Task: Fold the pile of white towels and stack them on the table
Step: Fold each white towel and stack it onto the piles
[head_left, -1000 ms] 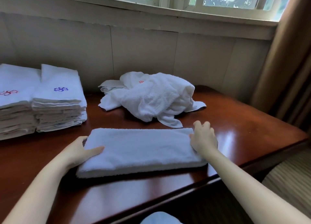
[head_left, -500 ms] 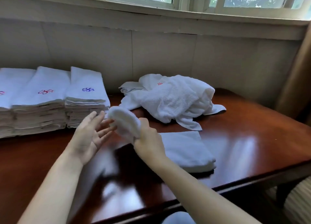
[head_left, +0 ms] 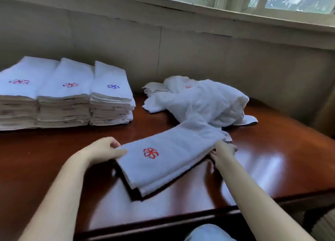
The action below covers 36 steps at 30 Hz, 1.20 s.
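Your left hand (head_left: 103, 150) grasps the left edge of the folded towel (head_left: 174, 166): the thumb lies on top of the cloth and the curled fingers sit at the edge, their tips hidden. Your right hand (head_left: 223, 153) is against the towel's opposite edge. Its fingers are blurred and partly covered by the cloth, so you cannot tell whether it grips or only touches.

The folded towel lies slantwise on the dark wooden table (head_left: 282, 150), in front of you and between your hands, with a red emblem (head_left: 150, 153) facing up. Two layers show at its near corner, with a dark shadow beneath; whether that corner rests on the wood is unclear. Its far end runs up to the pile of unfolded towels (head_left: 203, 103), and where one ends and the other begins is hard to make out. A scrap of red marking shows on the pile, too small to read.

Three stacks of folded towels stand side by side at the table's far left, touching: the left stack (head_left: 18, 103), cut off by the frame edge, the middle stack (head_left: 65, 103) and the right stack (head_left: 110, 103), which has a blue emblem on top.

A pale blue cloth (head_left: 208, 233) shows at the bottom edge, mostly out of view.
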Motion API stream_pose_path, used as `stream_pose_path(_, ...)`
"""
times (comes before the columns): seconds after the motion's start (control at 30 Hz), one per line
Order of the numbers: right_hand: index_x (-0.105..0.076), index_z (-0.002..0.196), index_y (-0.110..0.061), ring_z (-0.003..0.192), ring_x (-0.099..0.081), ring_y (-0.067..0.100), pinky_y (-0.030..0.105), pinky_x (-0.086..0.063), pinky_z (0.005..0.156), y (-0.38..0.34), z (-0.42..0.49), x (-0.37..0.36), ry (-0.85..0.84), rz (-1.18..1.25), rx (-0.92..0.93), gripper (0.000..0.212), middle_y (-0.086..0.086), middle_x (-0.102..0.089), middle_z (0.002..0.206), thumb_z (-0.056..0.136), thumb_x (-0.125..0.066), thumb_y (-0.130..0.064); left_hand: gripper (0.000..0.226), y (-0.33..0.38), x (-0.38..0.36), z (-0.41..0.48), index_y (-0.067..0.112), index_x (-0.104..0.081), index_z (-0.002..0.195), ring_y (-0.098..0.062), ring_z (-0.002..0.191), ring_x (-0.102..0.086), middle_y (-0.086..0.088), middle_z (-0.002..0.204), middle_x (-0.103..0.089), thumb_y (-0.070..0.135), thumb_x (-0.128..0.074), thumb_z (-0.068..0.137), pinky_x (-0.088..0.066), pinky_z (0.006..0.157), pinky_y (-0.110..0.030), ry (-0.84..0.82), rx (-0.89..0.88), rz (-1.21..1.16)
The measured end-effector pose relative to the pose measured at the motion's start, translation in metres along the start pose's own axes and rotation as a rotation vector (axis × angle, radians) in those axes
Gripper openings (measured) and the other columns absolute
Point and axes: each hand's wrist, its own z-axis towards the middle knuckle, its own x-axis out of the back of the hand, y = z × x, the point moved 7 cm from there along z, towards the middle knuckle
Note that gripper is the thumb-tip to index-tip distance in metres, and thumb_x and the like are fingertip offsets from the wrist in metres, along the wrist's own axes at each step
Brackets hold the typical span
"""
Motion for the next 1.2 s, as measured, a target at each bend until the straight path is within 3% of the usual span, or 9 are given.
stream_pose_path(0.17,-0.028,0.131,-0.014,0.110,-0.054,0.032,0.046,-0.048,0.095,0.000,0.014,-0.002,0.102,-0.120,0.045,0.052,0.015,-0.045,0.129,0.085,-0.050,-0.005,0.026,0.007,-0.006,0.001,0.016,-0.055,0.078,-0.012,0.069,-0.053,0.002,0.080,-0.061,0.038,-0.068,0.084,-0.036,0.061,-0.027,-0.051,-0.059,0.038)
stream_pose_path(0.33,-0.030,0.134,-0.011,0.123,-0.036,0.038,0.035,-0.030,0.082,-0.015,0.024,-0.008,0.178,-0.677,0.179,0.060,0.017,-0.040,0.136,0.084,-0.059,-0.027,0.026,0.019,-0.019,-0.005,0.011,-0.061,0.077,-0.005,0.060,-0.055,0.007,0.069,-0.064,0.035,-0.066,0.087,-0.041,0.057,-0.017,-0.115,-0.097,-0.207)
stream_pose_path(0.43,-0.053,0.104,-0.010,0.105,-0.049,0.025,0.035,-0.038,0.087,-0.030,0.045,-0.003,0.087,-0.541,0.208,0.028,0.016,-0.056,0.112,0.083,-0.067,-0.023,0.033,0.017,-0.025,-0.009,0.006,-0.071,0.086,-0.016,0.075,-0.060,-0.007,0.087,-0.074,0.039,-0.066,0.086,-0.044,0.065,-0.019,-0.191,-0.035,-0.275)
stream_pose_path(0.6,-0.053,0.075,-0.013,0.071,-0.052,0.022,0.031,-0.040,0.060,-0.038,0.058,0.002,-0.103,-0.321,-0.023,0.018,0.007,-0.055,0.081,0.087,-0.064,-0.005,0.065,0.014,-0.022,-0.004,0.018,-0.042,0.032,-0.008,0.035,-0.034,0.008,0.040,-0.040,0.055,-0.068,0.079,-0.024,0.035,-0.010,-0.123,0.047,-0.129)
stream_pose_path(0.73,-0.052,0.080,-0.007,0.056,-0.056,0.014,0.021,-0.052,0.057,-0.028,0.064,0.018,-0.072,-0.146,-0.275,0.014,0.001,-0.061,0.055,0.092,-0.059,-0.010,0.067,0.016,-0.022,0.001,0.020,-0.025,0.043,-0.012,0.040,-0.023,0.006,0.046,-0.022,0.052,-0.077,0.069,-0.017,0.037,-0.016,-0.074,-0.007,-0.040)
stream_pose_path(0.8,-0.058,0.100,-0.005,0.057,-0.058,0.017,0.019,-0.049,0.040,-0.025,0.066,0.018,-0.086,-0.178,-0.244,0.009,0.007,-0.062,0.064,0.091,-0.060,-0.004,0.058,0.014,-0.024,0.004,0.019,-0.035,0.044,-0.011,0.043,-0.028,0.005,0.046,-0.029,0.048,-0.080,0.066,-0.021,0.042,-0.016,-0.083,-0.019,0.018)
stream_pose_path(0.9,-0.054,0.123,0.002,0.066,-0.057,0.021,0.023,-0.049,0.036,-0.026,0.073,0.016,-0.101,-0.234,-0.155,0.037,0.013,-0.059,0.081,0.087,-0.064,0.000,0.040,0.012,-0.028,0.004,0.009,-0.062,0.060,-0.011,0.058,-0.045,0.000,0.058,-0.050,0.043,-0.080,0.068,-0.033,0.062,-0.022,-0.156,-0.013,0.000)
stream_pose_path(1.07,-0.056,0.116,0.004,0.064,-0.059,0.022,0.025,-0.055,0.048,-0.028,0.076,0.015,-0.153,-0.315,-0.123,0.035,0.014,-0.059,0.078,0.085,-0.068,-0.004,0.029,0.012,-0.028,0.000,-0.005,-0.065,0.075,-0.019,0.069,-0.053,-0.011,0.072,-0.060,0.020,-0.080,0.074,-0.038,0.072,-0.028,-0.223,0.012,-0.164)
stream_pose_path(1.2,-0.056,0.102,-0.004,0.061,-0.058,0.019,0.023,-0.053,0.048,-0.030,0.076,0.011,-0.231,-0.513,-0.151,0.023,0.011,-0.059,0.075,0.085,-0.070,-0.012,0.047,0.011,-0.027,-0.006,-0.021,-0.062,0.088,-0.027,0.078,-0.057,-0.025,0.084,-0.063,0.008,-0.083,0.058,-0.043,0.075,-0.031,-0.294,0.030,-0.257)
